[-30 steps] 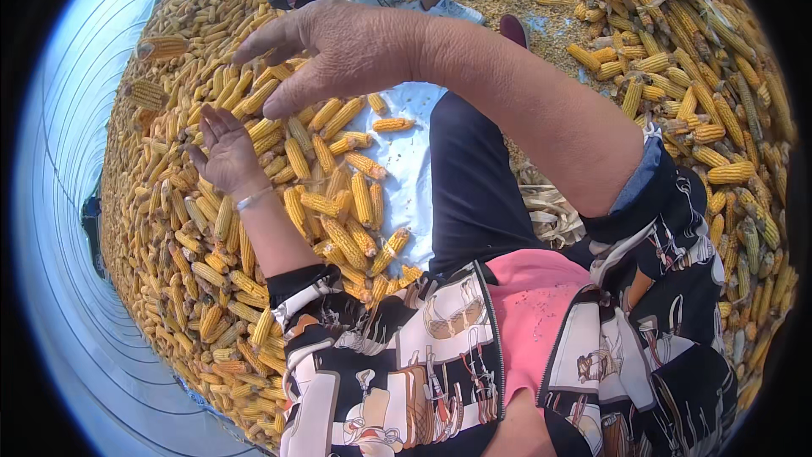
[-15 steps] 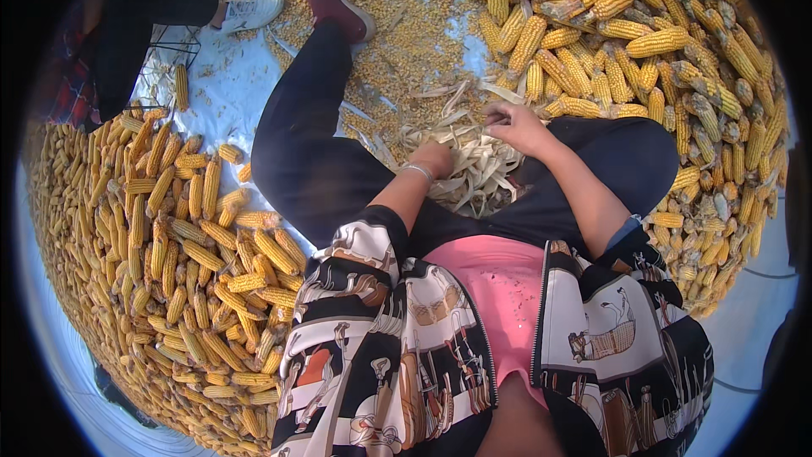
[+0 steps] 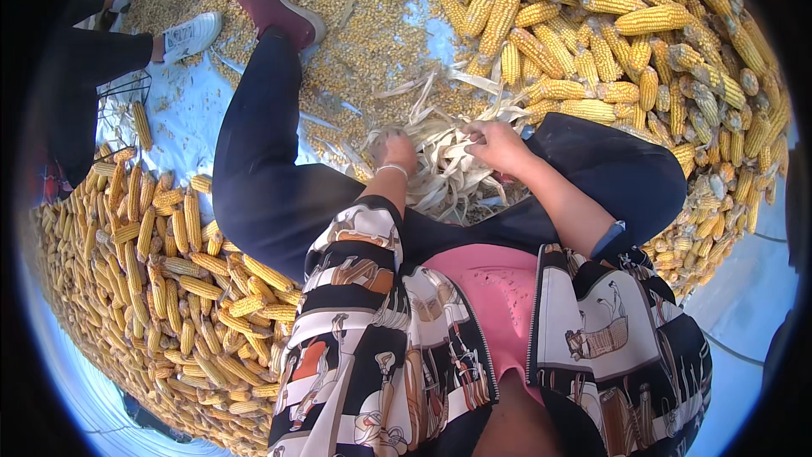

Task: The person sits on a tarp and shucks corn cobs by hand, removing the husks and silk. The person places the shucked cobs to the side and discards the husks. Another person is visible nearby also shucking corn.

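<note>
A heap of dry, pale corn husks [image 3: 448, 171] lies between my bent legs. My right hand [image 3: 499, 148] is at the right side of the heap, its thumb and fingers curled in on a few husk strips. At the left edge of the heap is my left hand [image 3: 394, 151], with a bracelet at the wrist. Its fingers point away from me and are smeared by motion, so their grip and anything under them stay unclear.
Husked corn cobs [image 3: 584, 42] are piled at the far right, and another large pile of cobs [image 3: 178, 288] spreads on the left. Loose kernels [image 3: 364, 59] cover the sheet [image 3: 182, 106] ahead. Another person's shoe [image 3: 193, 37] is at the far left.
My left hand has moved left, away from my right hand, to the edge of the husks. My right hand has come down onto the husks. The view has shifted slightly.
</note>
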Available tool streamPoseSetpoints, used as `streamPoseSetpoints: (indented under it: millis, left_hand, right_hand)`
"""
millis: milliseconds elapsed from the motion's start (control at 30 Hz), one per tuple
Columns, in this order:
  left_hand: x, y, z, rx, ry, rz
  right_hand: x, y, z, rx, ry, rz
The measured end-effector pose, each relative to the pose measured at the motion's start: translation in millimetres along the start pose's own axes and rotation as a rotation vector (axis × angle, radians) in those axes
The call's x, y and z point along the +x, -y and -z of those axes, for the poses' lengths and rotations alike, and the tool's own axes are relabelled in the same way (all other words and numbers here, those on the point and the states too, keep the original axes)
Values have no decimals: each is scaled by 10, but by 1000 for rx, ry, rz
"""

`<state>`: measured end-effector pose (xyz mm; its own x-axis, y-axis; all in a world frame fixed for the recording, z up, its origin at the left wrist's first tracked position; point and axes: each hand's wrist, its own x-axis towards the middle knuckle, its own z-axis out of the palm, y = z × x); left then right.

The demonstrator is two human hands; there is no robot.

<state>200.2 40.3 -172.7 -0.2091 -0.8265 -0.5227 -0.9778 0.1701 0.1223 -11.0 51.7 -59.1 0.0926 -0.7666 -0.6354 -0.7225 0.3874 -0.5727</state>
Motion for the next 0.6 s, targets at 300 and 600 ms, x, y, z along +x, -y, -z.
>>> streamPoseSetpoints:
  millis: [300, 600]
  left_hand:
    - [-7, 118, 434, -376, 409, -33]
    - [-676, 157, 1620, -910, -143, -409]
  right_hand:
    - [39, -92, 21, -138, -208, 230]
    - [-9, 346, 98, 114, 435, 44]
